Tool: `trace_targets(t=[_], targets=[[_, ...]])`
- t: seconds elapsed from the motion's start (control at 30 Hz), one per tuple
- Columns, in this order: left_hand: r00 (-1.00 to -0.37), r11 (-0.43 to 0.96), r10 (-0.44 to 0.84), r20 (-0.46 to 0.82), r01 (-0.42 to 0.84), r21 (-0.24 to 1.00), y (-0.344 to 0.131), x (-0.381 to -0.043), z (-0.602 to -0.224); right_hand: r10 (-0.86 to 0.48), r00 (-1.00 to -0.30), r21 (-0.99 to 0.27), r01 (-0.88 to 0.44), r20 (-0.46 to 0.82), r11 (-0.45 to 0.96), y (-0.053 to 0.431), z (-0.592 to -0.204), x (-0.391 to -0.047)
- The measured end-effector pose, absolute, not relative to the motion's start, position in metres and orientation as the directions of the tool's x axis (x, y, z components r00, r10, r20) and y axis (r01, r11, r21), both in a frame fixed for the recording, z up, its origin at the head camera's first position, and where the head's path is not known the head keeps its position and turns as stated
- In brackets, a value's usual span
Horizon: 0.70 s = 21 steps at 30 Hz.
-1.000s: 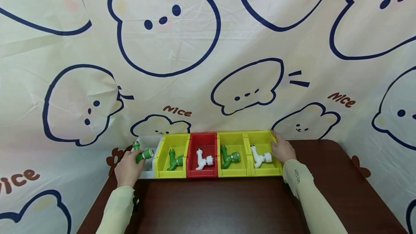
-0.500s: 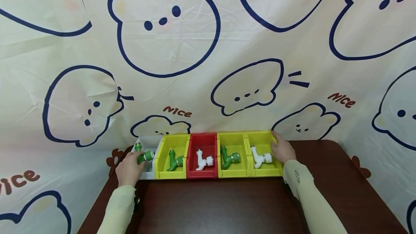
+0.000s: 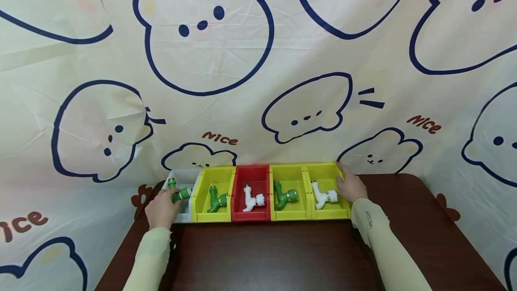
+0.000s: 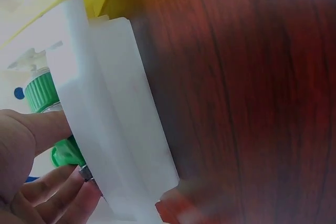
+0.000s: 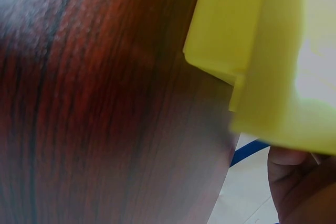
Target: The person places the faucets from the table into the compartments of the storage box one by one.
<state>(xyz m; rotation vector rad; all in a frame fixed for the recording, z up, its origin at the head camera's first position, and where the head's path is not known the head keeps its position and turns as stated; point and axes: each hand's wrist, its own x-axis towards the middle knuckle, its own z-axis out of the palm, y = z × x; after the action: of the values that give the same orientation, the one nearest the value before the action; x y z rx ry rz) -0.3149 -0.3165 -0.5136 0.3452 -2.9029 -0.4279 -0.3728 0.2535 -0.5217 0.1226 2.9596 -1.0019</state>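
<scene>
In the head view, my left hand (image 3: pixel 162 209) holds a green faucet (image 3: pixel 181 194) in the white bin (image 3: pixel 183 218) at the row's left end. The left wrist view shows the thumb and fingers around the green faucet (image 4: pixel 67 152), partly hidden by the white bin's wall (image 4: pixel 113 114). On the far right, my right hand (image 3: pixel 352 185) grips the side of a yellow bin (image 3: pixel 343 213) holding a white faucet (image 3: pixel 323 196). In the right wrist view, that hand's curled fingers (image 5: pixel 294 171) are partly hidden under the yellow rim (image 5: pixel 283 135).
Between the end bins stand a yellow bin with a green faucet (image 3: pixel 217 200), a red bin (image 3: pixel 250 215) with a white faucet (image 3: pixel 252 199), and another yellow bin with a green faucet (image 3: pixel 285 196). The dark wooden table (image 3: pixel 262 255) meets a printed cloth backdrop (image 3: pixel 242 120).
My left hand has shifted slightly right, and the green faucet has moved a little lower in the white bin. The right hand and the other faucets stay where they were.
</scene>
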Motion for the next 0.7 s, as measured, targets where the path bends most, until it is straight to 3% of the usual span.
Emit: trace_targets(t=[0.7], targets=[[-0.956, 0.941, -0.253, 0.147, -0.208, 0.267, -0.314, -0.320, -0.530, 0.071, -0.996, -0.615, 0.084, -0.046, 0.784, 0.254, -0.524, -0.375]])
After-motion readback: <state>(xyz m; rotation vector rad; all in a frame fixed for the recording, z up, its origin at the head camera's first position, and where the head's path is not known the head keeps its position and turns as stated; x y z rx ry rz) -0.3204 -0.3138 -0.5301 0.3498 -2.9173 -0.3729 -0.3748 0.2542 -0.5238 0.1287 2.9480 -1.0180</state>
